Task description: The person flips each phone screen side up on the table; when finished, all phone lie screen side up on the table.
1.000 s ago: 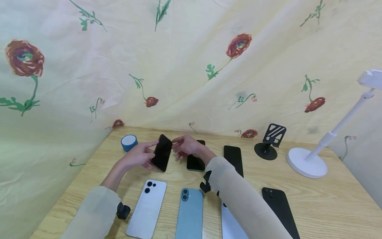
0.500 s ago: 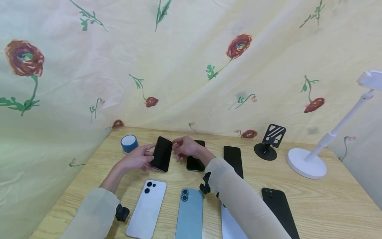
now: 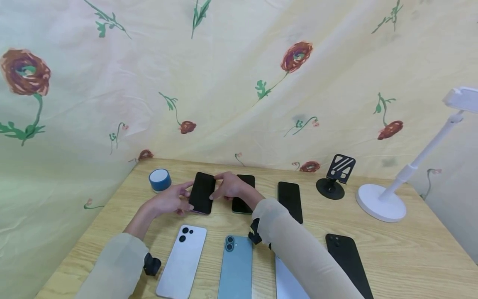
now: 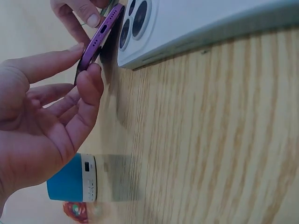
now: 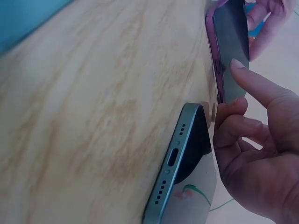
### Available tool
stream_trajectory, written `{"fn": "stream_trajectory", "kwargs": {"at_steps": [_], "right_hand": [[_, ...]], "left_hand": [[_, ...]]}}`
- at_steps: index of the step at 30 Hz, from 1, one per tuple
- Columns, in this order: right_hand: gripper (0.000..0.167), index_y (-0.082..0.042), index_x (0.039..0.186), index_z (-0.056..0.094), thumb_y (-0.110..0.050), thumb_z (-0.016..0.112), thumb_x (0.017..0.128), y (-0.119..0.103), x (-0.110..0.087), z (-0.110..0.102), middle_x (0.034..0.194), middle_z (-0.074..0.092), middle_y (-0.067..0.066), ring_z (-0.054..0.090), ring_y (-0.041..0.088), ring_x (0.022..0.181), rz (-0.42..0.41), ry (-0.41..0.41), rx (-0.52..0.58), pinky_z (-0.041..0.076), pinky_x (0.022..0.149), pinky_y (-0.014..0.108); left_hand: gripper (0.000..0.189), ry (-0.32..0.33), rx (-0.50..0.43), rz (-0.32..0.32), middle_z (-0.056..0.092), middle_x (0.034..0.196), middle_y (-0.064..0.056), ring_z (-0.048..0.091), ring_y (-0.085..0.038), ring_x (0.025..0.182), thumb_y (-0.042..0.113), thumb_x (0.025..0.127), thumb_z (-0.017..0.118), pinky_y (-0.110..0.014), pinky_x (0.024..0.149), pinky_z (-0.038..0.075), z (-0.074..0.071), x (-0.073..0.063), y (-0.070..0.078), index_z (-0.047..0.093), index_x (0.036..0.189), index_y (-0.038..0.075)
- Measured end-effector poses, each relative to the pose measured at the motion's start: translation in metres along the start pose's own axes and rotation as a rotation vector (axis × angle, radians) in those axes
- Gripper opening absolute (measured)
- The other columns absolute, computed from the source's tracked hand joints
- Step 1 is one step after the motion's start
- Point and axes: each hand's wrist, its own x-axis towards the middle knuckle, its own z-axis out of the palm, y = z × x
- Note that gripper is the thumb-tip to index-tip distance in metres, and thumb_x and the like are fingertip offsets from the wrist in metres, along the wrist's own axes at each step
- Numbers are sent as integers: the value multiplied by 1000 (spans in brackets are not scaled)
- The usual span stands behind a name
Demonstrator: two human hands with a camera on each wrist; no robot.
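Both hands are at a dark-screened smartphone with a purple frame (image 3: 202, 193), lying face up at the back left of the table. My left hand (image 3: 169, 201) pinches its left side, thumb above and fingers beneath; in the left wrist view the purple bottom edge (image 4: 99, 37) is tilted between them. My right hand (image 3: 230, 186) grips the right side, its thumb over the screen (image 5: 231, 39) and its other fingers curled at the edge in the right wrist view. Just under the right wrist lies a second phone with a pale green frame (image 5: 170, 156), partly covered in the head view.
Nearer me lie a white phone (image 3: 183, 261), a blue phone (image 3: 235, 265), a pale phone (image 3: 287, 278) partly under my right sleeve and a black phone (image 3: 347, 259). Behind are a blue-and-white cylinder (image 3: 159, 180), another dark phone (image 3: 290, 199), a black stand (image 3: 332, 189) and a white stand (image 3: 381, 203).
The purple-framed phone has gone from tilted to nearly flat on the table. My right hand has moved left and taken its right edge; my left hand has kept its grip.
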Motion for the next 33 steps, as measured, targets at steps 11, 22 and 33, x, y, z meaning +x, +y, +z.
{"fn": "stream_trajectory", "kwargs": {"at_steps": [11, 22, 33], "right_hand": [[91, -15, 163, 41, -18, 89, 87, -5, -3, 3, 56, 48, -1, 46, 15, 45, 59, 12, -102, 41, 46, 26], [90, -17, 164, 40, -22, 88, 88, -5, -6, 1, 54, 47, -1, 42, 14, 44, 82, 21, -161, 38, 46, 26], [90, -18, 165, 39, -24, 88, 89, -4, -7, 2, 58, 51, 0, 48, 15, 49, 78, 21, -172, 42, 47, 27]], "left_hand": [[101, -15, 158, -8, 53, 127, -20, 60, -24, 92, -4, 88, 78, -30, 73, 53, 2, 1, 4, 20, 169, 7], [98, -17, 249, -8, 59, 115, -16, 60, -24, 91, -2, 90, 78, -29, 71, 52, 4, 4, 7, 20, 168, 3], [95, -12, 265, -6, 59, 103, -14, 58, -22, 78, -2, 90, 78, -30, 66, 48, 6, 4, 8, 22, 167, 2]]}}
